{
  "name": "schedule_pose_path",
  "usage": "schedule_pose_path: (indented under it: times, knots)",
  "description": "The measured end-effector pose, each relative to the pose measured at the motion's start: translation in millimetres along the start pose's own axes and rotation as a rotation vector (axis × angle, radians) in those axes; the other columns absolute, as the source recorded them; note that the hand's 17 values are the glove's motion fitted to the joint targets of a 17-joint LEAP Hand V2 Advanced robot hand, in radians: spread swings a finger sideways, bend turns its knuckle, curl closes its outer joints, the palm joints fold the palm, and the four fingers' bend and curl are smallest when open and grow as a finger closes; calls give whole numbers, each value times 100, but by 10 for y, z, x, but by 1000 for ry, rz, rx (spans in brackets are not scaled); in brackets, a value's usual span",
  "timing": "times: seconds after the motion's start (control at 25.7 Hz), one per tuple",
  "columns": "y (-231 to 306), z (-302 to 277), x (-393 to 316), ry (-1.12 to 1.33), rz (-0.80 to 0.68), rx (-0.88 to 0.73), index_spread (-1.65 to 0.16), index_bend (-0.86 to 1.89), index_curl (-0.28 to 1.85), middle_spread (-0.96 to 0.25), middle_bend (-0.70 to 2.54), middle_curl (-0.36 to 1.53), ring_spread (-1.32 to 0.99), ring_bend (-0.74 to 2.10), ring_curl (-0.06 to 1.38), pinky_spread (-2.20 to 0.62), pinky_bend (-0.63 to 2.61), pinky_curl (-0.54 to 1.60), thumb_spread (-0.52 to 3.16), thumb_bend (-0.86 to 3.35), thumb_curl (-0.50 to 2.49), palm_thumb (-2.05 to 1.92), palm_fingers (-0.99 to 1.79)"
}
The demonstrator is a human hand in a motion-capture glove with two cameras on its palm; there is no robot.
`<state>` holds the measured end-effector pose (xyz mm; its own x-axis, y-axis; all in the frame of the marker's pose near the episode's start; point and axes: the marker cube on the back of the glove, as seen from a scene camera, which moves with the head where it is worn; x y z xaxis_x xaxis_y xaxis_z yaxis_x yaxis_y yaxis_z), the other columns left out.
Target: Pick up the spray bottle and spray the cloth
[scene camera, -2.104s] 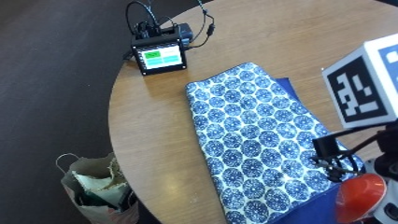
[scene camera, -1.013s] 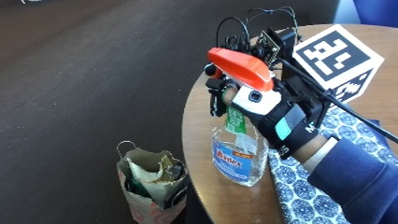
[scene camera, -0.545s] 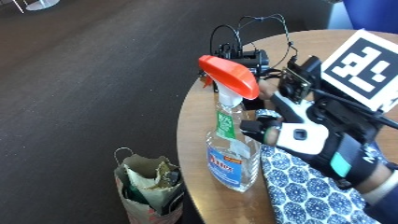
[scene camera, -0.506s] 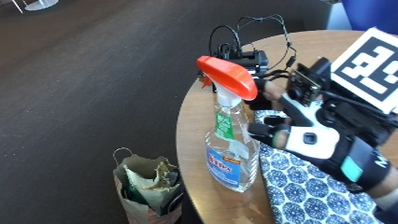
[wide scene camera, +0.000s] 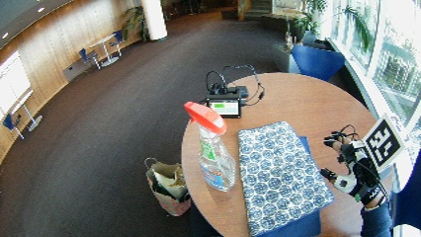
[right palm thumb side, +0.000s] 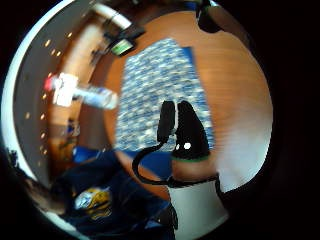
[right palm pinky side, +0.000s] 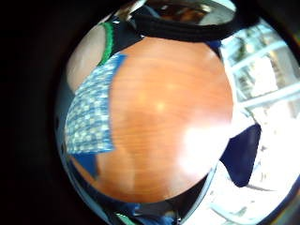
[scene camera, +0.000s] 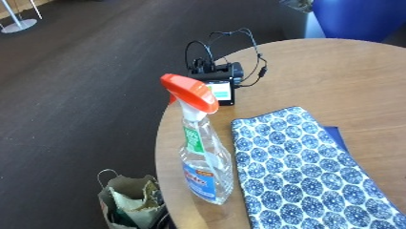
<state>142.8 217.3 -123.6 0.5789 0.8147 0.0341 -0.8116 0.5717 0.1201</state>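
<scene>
Bottle (scene camera: 204, 157) upright near the bench (scene camera: 329, 76) edge, orange trigger head on top, just beside the long side of the cloth (scene camera: 304, 171) and untouched by anything. Cloth spread flat, blue-patterned, lying over a darker blue sheet (scene camera: 331, 136) that shows at one edge. Beyond the bottle, a small black device (scene camera: 218, 86) with a lit screen and looped cables. On the floor below the bench edge, a paper bag (scene camera: 130, 202).

Right hand (wide scene camera: 352, 170) out at the far side of the cloth from the bottle, well apart from it, raised over bare wood and holding nothing. Fingers look spread and relaxed in the wide view, though small there and hard to read exactly; thumb-side palm view shows gloved fingertips (right palm thumb side: 187, 130) extended over the cloth, with the bottle off beyond it.

Judged as the start of the pick-up: bottle not yet grasped, no spraying possible yet. Next move calls for a reach across the cloth to the bottle's neck, fingers wrapping below the trigger head, then a lift and a turn of the nozzle toward the cloth.
</scene>
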Motion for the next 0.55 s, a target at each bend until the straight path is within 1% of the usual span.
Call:
schedule_pose_path:
  times: [0.08,0.12,0.16,0.19,0.27,0.39,0.55]
  knots:
    - [82,94,299,123,111,77,-38,34,30,-4,26,36,-3,28,29,25,32,30,112,-3,56,63,54]
    - [110,157,421,145,147,127,-37,33,30,-4,27,36,-4,32,30,25,29,29,113,-1,56,64,61]
    - [131,230,523,140,172,190,-36,31,30,-5,31,38,-5,37,31,25,24,28,115,1,57,67,72]
    - [145,310,606,113,188,263,-33,25,29,-5,38,40,-8,44,32,23,22,27,115,2,57,70,89]
    - [141,464,714,14,194,406,-31,18,27,-6,39,40,-9,48,32,18,22,26,114,4,58,75,101]
    - [50,518,730,-99,174,526,-29,16,30,-6,38,41,-10,49,36,14,19,27,114,4,59,78,100]
    - [-45,485,676,-134,169,546,-27,15,32,-6,37,42,-12,50,39,11,18,29,113,3,60,81,101]
